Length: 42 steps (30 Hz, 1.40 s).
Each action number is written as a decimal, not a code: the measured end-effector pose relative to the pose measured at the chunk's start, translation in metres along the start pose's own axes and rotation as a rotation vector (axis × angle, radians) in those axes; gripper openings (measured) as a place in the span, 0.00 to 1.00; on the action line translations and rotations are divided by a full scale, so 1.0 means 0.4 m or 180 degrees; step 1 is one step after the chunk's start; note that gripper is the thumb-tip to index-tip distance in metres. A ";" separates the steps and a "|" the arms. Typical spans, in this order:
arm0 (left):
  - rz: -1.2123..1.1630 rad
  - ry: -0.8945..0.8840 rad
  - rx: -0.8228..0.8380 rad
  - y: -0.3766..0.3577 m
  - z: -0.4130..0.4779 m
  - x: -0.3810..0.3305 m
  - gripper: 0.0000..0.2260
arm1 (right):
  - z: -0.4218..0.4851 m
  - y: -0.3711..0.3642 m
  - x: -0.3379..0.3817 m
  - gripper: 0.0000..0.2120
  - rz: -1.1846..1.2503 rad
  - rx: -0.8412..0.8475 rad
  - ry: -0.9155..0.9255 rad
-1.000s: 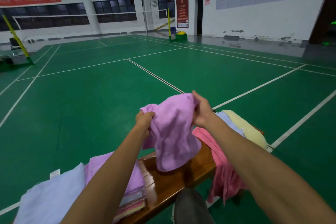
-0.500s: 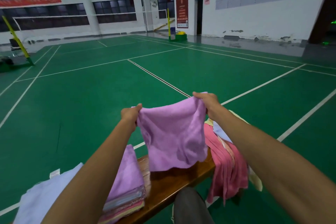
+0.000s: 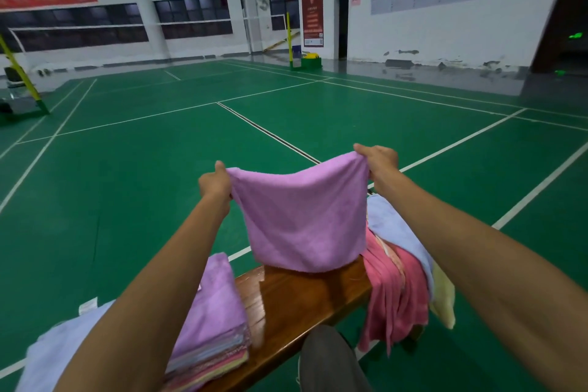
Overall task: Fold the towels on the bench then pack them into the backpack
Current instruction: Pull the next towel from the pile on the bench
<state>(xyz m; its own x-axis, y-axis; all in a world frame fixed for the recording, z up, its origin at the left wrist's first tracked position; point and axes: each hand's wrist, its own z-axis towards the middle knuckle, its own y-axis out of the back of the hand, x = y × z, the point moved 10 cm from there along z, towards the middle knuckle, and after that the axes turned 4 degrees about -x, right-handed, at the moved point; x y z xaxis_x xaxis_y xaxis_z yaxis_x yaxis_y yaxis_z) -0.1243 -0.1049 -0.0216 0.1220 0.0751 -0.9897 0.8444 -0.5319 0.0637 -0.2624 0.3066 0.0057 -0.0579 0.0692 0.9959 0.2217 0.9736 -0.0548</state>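
A purple towel (image 3: 302,216) hangs spread in front of me above the wooden bench (image 3: 296,302). My left hand (image 3: 214,183) grips its upper left corner and my right hand (image 3: 378,161) grips its upper right corner. The towel's lower edge reaches the bench top. To the left on the bench lies a stack of folded towels (image 3: 213,325) with a purple one on top. To the right, a pink towel (image 3: 394,289), a pale blue towel (image 3: 394,229) and a yellow towel (image 3: 444,299) lie heaped and hang over the bench. No backpack is in view.
A pale blue cloth (image 3: 54,350) lies at the bench's far left end, partly behind my left arm. My knee (image 3: 331,360) is at the bench's near edge. Green court floor with white lines surrounds the bench. A net post (image 3: 19,73) stands far left.
My hands have moved apart and upward, stretching the purple towel from a bunched clump into a flat spread sheet held by its top corners.
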 end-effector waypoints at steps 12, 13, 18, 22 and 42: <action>-0.0120 0.0154 0.0449 -0.041 -0.013 0.024 0.08 | 0.007 0.039 0.028 0.20 -0.0862 -0.0378 0.0446; -0.0053 0.0175 0.0497 -0.044 -0.015 0.029 0.09 | 0.003 0.040 0.026 0.21 -0.0890 -0.0395 0.0415; -0.0008 0.0073 0.0657 -0.054 -0.028 0.026 0.06 | 0.015 0.053 0.015 0.06 -0.0890 -0.0412 0.0330; 0.0097 -0.0317 0.1048 -0.073 -0.039 -0.009 0.13 | 0.018 0.045 0.009 0.11 -0.0820 -0.0165 0.0352; 0.4197 -0.3523 0.0118 -0.089 -0.186 -0.141 0.03 | -0.081 -0.032 0.126 0.10 -0.4272 -0.0001 0.2376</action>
<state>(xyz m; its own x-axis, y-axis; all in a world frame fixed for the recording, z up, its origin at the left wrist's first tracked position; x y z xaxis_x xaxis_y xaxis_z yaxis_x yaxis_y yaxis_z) -0.1226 -0.0274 0.0413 0.2661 -0.9575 0.1116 0.4643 0.2288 0.8556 -0.2366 0.2906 0.0588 0.2769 -0.9537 0.1175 0.4069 0.2272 0.8848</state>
